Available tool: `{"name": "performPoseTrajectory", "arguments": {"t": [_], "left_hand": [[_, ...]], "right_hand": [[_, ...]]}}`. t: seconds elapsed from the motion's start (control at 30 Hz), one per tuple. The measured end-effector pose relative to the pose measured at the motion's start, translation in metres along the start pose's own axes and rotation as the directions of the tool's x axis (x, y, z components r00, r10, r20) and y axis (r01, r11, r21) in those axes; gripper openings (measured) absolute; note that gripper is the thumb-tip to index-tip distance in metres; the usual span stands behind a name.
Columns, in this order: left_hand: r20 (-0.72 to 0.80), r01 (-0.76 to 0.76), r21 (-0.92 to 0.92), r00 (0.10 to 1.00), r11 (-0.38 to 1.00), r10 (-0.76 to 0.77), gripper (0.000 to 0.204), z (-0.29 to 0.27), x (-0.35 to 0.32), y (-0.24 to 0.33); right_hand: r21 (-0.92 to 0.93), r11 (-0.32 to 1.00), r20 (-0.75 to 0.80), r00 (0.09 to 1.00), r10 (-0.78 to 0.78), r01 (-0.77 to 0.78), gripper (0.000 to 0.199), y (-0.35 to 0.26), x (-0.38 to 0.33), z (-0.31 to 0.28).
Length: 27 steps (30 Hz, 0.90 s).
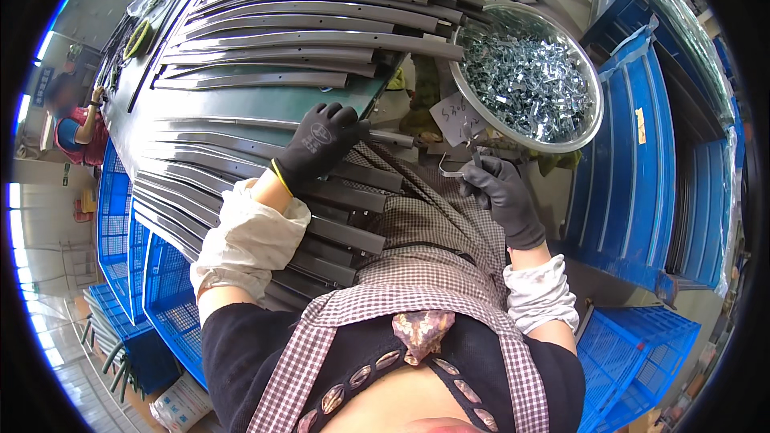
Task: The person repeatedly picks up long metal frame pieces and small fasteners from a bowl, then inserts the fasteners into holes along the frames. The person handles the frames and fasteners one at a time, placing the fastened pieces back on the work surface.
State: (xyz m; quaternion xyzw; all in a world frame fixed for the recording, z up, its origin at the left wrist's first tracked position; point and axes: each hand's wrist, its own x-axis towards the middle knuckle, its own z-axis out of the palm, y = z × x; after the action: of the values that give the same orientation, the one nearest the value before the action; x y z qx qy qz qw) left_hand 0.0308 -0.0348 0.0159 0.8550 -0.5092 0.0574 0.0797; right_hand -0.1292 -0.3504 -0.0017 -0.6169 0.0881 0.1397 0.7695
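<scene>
Left hand (pixel 321 143) grips a dark strip (pixel 393 139); right hand (pixel 504 196), nearby, pinches a bent metal piece (pixel 451 174), apparently readying it; next likely needs careful aligning.

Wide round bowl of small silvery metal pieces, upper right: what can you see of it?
The wide round bowl has a pale, glossy rim and wall; metal or clear plastic, I can't tell. A large heap of small silvery metal pieces fills much of it, its opening facing the camera. It sits beyond the black-gloved right hand, which isn't touching it. A white paper card shows by its lower-left rim; contact is unclear. Its support is mostly hidden.
</scene>
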Motion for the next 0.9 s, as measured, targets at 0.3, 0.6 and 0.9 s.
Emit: {"name": "performPoseTrajectory", "arguments": {"t": [0.3,0.6,0.9], "left_hand": [[0.036,-0.228,-0.080,0.972,0.970,0.231,0.047,0.035,-0.017,-0.023],[-0.118,-0.138,-0.225,0.986,0.965,0.114,0.049,-0.018,-0.008,0.050],[-0.054,-0.191,-0.337,0.982,0.922,0.183,0.028,-0.017,-0.012,0.074]], "right_hand": [[-0.107,0.991,0.067,0.995,-0.070,0.077,0.030,-0.013,-0.002,0.028],[-0.089,0.992,0.091,0.993,-0.080,0.088,0.025,0.005,0.017,0.061],[-0.466,0.836,0.094,0.956,-0.277,0.288,0.043,-0.002,0.006,0.071]]}}
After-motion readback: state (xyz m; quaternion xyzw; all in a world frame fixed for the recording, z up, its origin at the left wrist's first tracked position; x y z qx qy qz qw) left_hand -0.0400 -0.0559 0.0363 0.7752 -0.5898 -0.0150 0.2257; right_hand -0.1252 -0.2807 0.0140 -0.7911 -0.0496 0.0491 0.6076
